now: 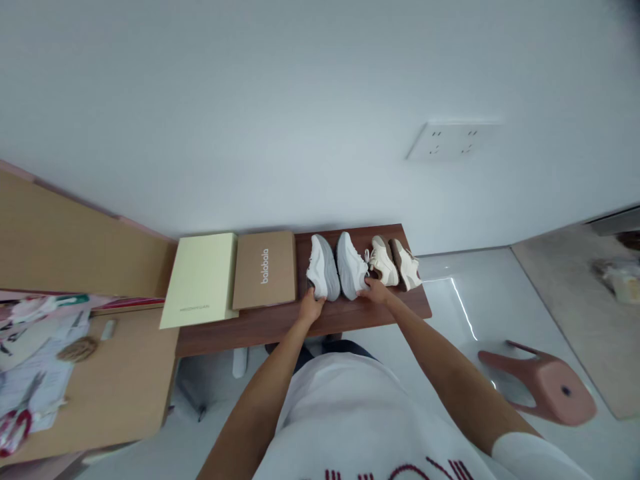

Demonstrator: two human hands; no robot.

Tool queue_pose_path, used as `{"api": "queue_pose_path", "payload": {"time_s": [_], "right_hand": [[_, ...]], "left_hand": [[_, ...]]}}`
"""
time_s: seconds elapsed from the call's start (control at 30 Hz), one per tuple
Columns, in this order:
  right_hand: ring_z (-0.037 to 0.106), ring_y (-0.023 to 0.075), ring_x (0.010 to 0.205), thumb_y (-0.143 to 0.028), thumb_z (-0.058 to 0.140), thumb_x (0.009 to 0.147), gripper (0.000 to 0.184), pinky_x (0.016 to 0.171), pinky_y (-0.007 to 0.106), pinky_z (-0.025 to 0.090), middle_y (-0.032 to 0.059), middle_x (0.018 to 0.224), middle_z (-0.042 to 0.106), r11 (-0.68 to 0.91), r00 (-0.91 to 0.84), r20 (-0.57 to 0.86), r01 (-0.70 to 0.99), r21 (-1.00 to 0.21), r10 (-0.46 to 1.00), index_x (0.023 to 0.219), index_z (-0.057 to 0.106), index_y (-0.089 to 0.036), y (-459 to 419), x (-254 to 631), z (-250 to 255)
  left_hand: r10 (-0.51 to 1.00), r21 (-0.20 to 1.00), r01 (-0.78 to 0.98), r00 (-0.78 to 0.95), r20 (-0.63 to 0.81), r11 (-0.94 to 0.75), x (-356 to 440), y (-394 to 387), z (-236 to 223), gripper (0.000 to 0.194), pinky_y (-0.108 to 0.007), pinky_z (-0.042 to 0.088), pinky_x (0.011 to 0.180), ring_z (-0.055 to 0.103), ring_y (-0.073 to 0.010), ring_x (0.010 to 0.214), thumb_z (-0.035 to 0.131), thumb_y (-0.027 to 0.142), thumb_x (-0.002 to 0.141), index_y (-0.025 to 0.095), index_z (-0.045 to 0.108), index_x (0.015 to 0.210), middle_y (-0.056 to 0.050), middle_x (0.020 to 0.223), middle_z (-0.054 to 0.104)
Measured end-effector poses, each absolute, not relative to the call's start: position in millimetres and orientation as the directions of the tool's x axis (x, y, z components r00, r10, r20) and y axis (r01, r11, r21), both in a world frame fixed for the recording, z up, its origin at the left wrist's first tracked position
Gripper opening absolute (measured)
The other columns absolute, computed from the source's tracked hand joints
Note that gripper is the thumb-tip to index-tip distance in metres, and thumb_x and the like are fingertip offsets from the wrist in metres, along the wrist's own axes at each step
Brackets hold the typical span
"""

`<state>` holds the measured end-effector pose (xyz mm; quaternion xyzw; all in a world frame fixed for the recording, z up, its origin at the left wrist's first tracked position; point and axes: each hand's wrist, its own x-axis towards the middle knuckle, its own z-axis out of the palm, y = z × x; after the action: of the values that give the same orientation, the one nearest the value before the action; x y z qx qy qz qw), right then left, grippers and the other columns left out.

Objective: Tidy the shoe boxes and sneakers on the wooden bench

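We look down on a white wall [280, 113] with a socket plate [453, 140] that fills most of the view, and below it a dark wooden worktop [300, 323] set against that wall. To the left stands a lighter wooden desk [120, 380] strewn with papers, and to the right a pink stool [543, 387] lies tipped on the pale floor. On the worktop, from left to right, we see a pale green box [203, 280], a brown cardboard box [265, 268] just beside it, then a pair of white sneakers [336, 267] and a smaller pair of cream sneakers [395, 262], all in one row along the wall. Our left hand [311, 305] rests at the heel of the left white shoe, and our right hand [376, 289] at the heel of the right one; the fingers of both curl against the heels, though we cannot tell whether they grip or merely press. As we judge it, the lining-up is nearly finished: both boxes and the cream pair sit squarely placed, the white pair stands side by side, toes to the wall, and only the last nudge and letting go remain.
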<state>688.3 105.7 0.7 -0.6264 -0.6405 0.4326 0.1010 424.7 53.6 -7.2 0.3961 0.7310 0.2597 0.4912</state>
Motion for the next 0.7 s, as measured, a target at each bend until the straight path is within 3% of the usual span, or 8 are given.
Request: {"api": "queue_pose_path", "payload": {"time_s": [0.17,0.3,0.47,0.7], "right_hand": [[0.062,0.022,0.083,-0.037,0.065,0.082,0.021,0.079,0.032,0.048,0.0041,0.084,0.068,0.054,-0.299,-0.242,0.724,-0.688,0.923,0.087,0.064,-0.017,107.3,689.0,10.0],[0.064,0.0256,0.102,-0.037,0.063,0.089,0.024,0.094,0.034,0.047,0.0106,0.105,0.072,0.214,-0.341,-0.136,0.804,-0.554,0.93,0.102,0.067,-0.017,112.1,682.1,28.4],[0.063,0.0272,0.108,-0.041,0.06,0.095,0.029,0.094,0.034,0.045,0.014,0.112,0.071,0.313,-0.383,-0.189,0.895,-0.32,0.904,0.11,0.066,-0.017,114.1,662.1,51.9],[0.061,0.0277,0.106,-0.035,0.054,0.099,0.024,0.088,0.033,0.044,0.0163,0.113,0.07,0.406,-0.444,-0.211,0.892,-0.2,0.871,0.105,0.067,-0.016,110.7,635.3,57.5]], "left_hand": [[0.932,0.668,0.669,-0.113,-0.343,0.327,420.1,53.0,8.6,0.041,-0.039,0.044,0.105,0.058,-0.0287,0.126,0.062,0.021,0.087,0.012,0.058,0.127,-0.017,0.128,0.066],[0.973,0.55,0.82,-0.04,-0.225,0.161,422.9,57.9,29.3,0.039,-0.04,0.042,0.106,0.055,-0.0283,0.127,0.06,0.021,0.089,0.016,0.059,0.128,-0.015,0.127,0.065],[0.961,0.352,0.934,0.039,-0.275,0.062,434.9,66.8,53.1,0.034,-0.042,0.044,0.1,0.057,-0.0299,0.122,0.056,0.023,0.093,0.017,0.057,0.126,-0.015,0.121,0.067],[0.949,0.211,0.977,0.091,-0.303,-0.026,445.2,81.1,57.1,0.027,-0.043,0.041,0.099,0.055,-0.0296,0.123,0.051,0.018,0.094,0.016,0.057,0.12,-0.015,0.119,0.067]]}}
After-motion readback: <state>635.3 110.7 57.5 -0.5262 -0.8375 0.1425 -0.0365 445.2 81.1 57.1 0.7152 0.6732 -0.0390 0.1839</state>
